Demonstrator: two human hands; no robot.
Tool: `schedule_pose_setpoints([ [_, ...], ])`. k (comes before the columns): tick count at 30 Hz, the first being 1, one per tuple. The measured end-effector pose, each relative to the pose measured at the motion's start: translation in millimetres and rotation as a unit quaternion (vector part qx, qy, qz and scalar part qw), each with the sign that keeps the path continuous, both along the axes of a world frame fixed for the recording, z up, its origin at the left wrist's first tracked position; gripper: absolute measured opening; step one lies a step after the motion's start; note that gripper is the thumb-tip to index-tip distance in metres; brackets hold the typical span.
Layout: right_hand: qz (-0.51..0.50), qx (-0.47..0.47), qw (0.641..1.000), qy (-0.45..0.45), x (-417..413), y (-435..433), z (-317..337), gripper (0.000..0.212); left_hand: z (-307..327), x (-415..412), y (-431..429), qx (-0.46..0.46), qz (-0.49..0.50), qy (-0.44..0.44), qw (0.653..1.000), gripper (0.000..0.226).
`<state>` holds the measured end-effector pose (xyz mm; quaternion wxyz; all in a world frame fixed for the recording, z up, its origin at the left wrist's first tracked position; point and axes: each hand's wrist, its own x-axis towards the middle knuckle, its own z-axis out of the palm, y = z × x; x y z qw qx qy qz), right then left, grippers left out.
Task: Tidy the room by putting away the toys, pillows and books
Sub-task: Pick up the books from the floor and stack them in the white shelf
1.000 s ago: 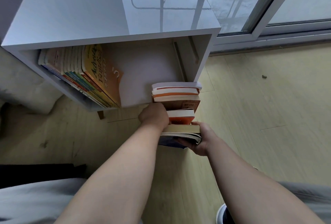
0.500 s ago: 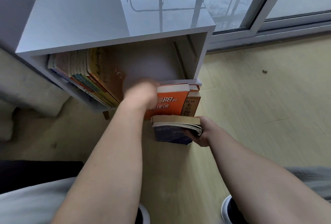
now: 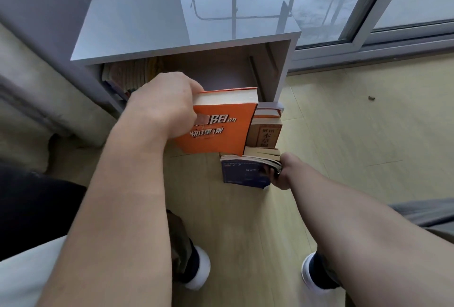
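Note:
My left hand (image 3: pixel 167 105) grips an orange book (image 3: pixel 221 132) by its left edge and holds it upright in front of the white shelf unit (image 3: pixel 186 43). Just right of it, my right hand (image 3: pixel 282 171) holds a stack of books (image 3: pixel 262 152) from below, with a dark blue book (image 3: pixel 243 174) at the bottom and a brown one (image 3: pixel 266 134) above. Inside the shelf's left side stands a row of books (image 3: pixel 132 75), partly hidden by my left hand. The shelf's right half is open space.
A grey cushioned seat or sofa edge (image 3: pixel 36 100) lies left of the shelf. A sliding window frame (image 3: pixel 368 43) runs along the back right. My feet in white shoes (image 3: pixel 199 274) stand on the pale wood floor (image 3: pixel 356 134). A small bit of debris (image 3: pixel 371 97) lies on the floor.
My left hand has pulled the orange book off the stack and lifted it upright toward the shelf opening. The right hand keeps holding the remaining stack. The view has pulled back from the shelf.

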<state>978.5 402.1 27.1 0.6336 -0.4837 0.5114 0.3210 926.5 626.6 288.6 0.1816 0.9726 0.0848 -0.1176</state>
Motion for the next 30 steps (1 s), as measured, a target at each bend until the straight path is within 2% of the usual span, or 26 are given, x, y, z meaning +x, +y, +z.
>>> schedule_pose_setpoints([
  [7,-0.023,0.012,1.0,-0.002,-3,2,4,0.04,10,-5,-1,0.016,-0.039,0.057,0.997,0.036],
  [12,-0.034,0.008,0.999,0.01,-5,3,3,0.031,-37,-1,-4,0.018,-0.073,0.136,0.988,0.028],
  [17,-0.017,-0.013,1.0,0.004,-5,2,1,0.029,-97,-4,-13,0.004,-0.095,0.18,0.979,0.034],
  [24,-0.003,-0.02,1.0,0.002,-6,7,-4,0.029,-181,-17,-25,-0.014,-0.137,0.193,0.971,0.032],
  [30,0.048,-0.048,0.998,0.0,1,3,-12,0.028,-224,-18,-34,0.008,-0.147,0.137,0.98,0.044],
])
